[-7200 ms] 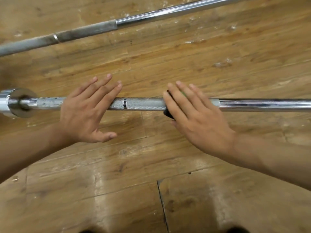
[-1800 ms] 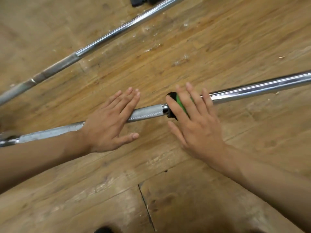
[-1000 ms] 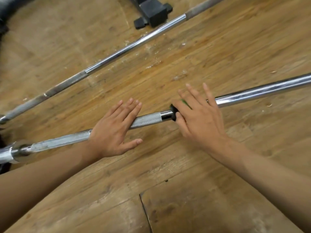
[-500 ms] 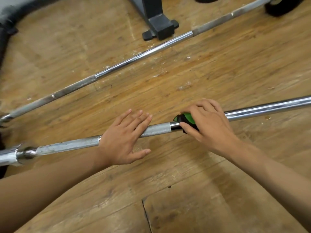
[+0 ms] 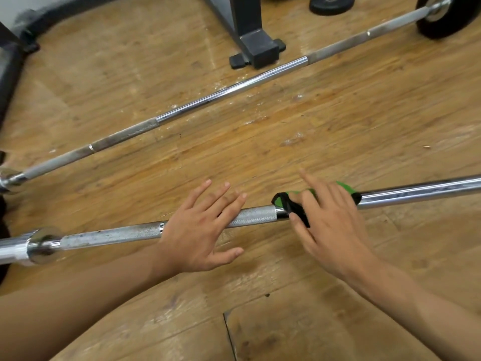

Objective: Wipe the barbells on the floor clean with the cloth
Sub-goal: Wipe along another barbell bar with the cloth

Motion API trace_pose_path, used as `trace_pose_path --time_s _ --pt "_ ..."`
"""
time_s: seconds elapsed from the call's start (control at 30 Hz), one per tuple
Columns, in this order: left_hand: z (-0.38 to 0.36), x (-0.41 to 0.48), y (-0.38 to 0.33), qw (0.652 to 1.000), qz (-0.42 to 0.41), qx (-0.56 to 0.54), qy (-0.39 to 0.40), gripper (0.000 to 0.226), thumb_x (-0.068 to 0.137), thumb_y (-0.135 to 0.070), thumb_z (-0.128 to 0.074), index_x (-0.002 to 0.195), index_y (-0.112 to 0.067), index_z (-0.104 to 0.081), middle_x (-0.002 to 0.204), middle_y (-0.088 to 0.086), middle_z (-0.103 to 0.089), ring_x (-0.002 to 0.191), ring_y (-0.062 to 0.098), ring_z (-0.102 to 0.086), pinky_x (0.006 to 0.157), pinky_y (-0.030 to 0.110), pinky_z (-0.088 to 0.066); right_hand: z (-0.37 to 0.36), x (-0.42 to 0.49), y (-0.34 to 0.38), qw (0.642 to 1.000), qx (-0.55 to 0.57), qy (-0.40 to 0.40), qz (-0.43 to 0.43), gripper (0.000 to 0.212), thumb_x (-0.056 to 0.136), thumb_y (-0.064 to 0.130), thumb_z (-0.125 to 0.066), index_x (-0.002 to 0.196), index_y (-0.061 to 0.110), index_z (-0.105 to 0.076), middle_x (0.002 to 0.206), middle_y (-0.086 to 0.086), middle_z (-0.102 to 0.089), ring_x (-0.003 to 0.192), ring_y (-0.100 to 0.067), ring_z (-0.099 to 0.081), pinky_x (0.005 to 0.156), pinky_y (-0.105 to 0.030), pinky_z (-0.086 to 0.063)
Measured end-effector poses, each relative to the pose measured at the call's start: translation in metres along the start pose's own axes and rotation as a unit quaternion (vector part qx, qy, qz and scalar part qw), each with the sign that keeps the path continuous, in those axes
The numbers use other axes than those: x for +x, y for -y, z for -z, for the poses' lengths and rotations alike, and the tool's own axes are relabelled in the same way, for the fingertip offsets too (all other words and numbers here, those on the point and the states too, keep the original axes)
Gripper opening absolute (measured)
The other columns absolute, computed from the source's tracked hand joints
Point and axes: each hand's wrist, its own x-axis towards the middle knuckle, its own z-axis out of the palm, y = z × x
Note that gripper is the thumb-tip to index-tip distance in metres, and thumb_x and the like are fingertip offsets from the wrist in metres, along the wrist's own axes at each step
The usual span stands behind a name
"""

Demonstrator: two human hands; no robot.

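Cloth [image 5: 279,200], green and black, lies over the near barbell [image 5: 255,216] under the right hand [image 5: 328,225], whose extended fingers press it; the left hand [image 5: 197,230] rests flat alongside.

The bare left forearm [image 5: 91,287] is stretched in from the lower left. The left hand [image 5: 200,230] is laid flat, palm down, across the knurled steel barbell shaft [image 5: 255,217], with the fingers held straight and close together and the thumb spread out to the side. The bare right forearm [image 5: 416,303] is stretched in from the lower right. The right hand [image 5: 330,225] is pressed palm down on the green and black cloth [image 5: 279,201] on that shaft, with fingers loosely spread, index finger lifted, and the fingertips blurred.
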Motion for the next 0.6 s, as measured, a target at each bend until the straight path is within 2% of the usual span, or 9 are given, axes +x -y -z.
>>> trace_pose_path --time_s 0.03,0.1,0.17,0.23,0.3,0.4,0.5,0.6 --pt "0.000 -0.001 -0.001 1.000 -0.001 0.002 -0.003 0.092 0.100 -0.075 -0.024 0.160 -0.007 -0.038 0.157 0.012 -0.052 0.154 0.031 -0.035 0.128 0.056 -0.017 0.002 -0.004 -0.010 1.000 -0.011 -0.012 -0.005 0.022 0.099 0.035 -0.049 0.108 0.015 -0.055 0.145 -0.019 -0.055 0.128 -0.034 -0.053 0.120 -0.051 -0.028" --pt "-0.001 -0.002 -0.002 1.000 -0.003 0.005 -0.006 0.092 0.099 -0.075 -0.025 0.160 -0.007 -0.039 0.157 0.012 -0.052 0.154 0.030 -0.035 0.128 0.055 -0.018 0.006 -0.015 -0.025 0.998 -0.016 -0.042 -0.052 0.036 0.100 0.037 -0.047 0.120 0.009 -0.056 0.139 -0.021 -0.059 0.132 -0.036 -0.052 0.126 -0.052 -0.019" --pt "-0.001 -0.003 -0.003 1.000 -0.002 0.008 -0.005 0.093 0.099 -0.076 -0.027 0.160 -0.006 -0.039 0.157 0.013 -0.052 0.155 0.030 -0.035 0.128 0.056 -0.020 0.009 -0.021 -0.029 0.994 -0.012 -0.051 -0.094 0.053 0.101 0.039 -0.043 0.136 0.000 -0.055 0.132 -0.020 -0.063 0.130 -0.037 -0.053 0.126 -0.053 -0.019" --pt "-0.002 -0.004 -0.004 1.000 -0.001 0.012 -0.005 0.094 0.098 -0.076 -0.028 0.159 -0.006 -0.040 0.157 0.013 -0.052 0.154 0.031 -0.036 0.127 0.056 -0.021 0.009 -0.019 -0.017 0.993 -0.016 -0.041 -0.106 0.058 0.101 0.042 -0.041 0.142 0.003 -0.056 0.130 -0.019 -0.063 0.126 -0.038 -0.054 0.122 -0.055 -0.024" --pt "-0.001 -0.004 -0.005 1.000 -0.002 0.013 -0.004 0.094 0.098 -0.076 -0.029 0.159 -0.006 -0.040 0.156 0.014 -0.052 0.154 0.031 -0.036 0.127 0.056 -0.021 0.004 -0.015 0.009 0.997 -0.007 -0.019 -0.079 0.059 0.102 0.047 -0.039 0.144 0.008 -0.057 0.131 -0.016 -0.062 0.124 -0.035 -0.053 0.119 -0.054 -0.026" --pt "0.002 -0.003 -0.006 1.000 0.002 0.018 -0.003 0.091 0.100 -0.074 -0.027 0.160 -0.006 -0.038 0.158 0.013 -0.049 0.156 0.031 -0.032 0.128 0.058 -0.018 -0.009 -0.015 0.041 0.998 -0.022 0.050 0.022 0.063 0.106 0.056 -0.033 0.154 0.017 -0.046 0.141 -0.011 -0.058 0.135 -0.031 -0.048 0.123 -0.053 -0.025" --pt "0.002 -0.003 -0.005 1.000 0.006 0.023 -0.008 0.089 0.101 -0.072 -0.026 0.161 -0.007 -0.036 0.162 0.013 -0.044 0.158 0.031 -0.027 0.129 0.059 -0.013 -0.006 -0.015 0.019 0.995 -0.065 0.050 0.057 0.062 0.108 0.056 -0.028 0.149 0.016 -0.050 0.136 -0.014 -0.059 0.131 -0.034 -0.052 0.124 -0.053 -0.026" --pt "0.002 -0.002 -0.005 0.999 0.008 0.028 -0.017 0.090 0.100 -0.073 -0.025 0.160 -0.007 -0.039 0.165 0.014 -0.040 0.159 0.033 -0.024 0.129 0.060 -0.011 0.005 -0.025 -0.029 0.995 -0.094 -0.017 0.006 0.060 0.110 0.052 -0.026 0.139 0.010 -0.058 0.132 -0.018 -0.059 0.127 -0.038 -0.053 0.123 -0.055 -0.026"
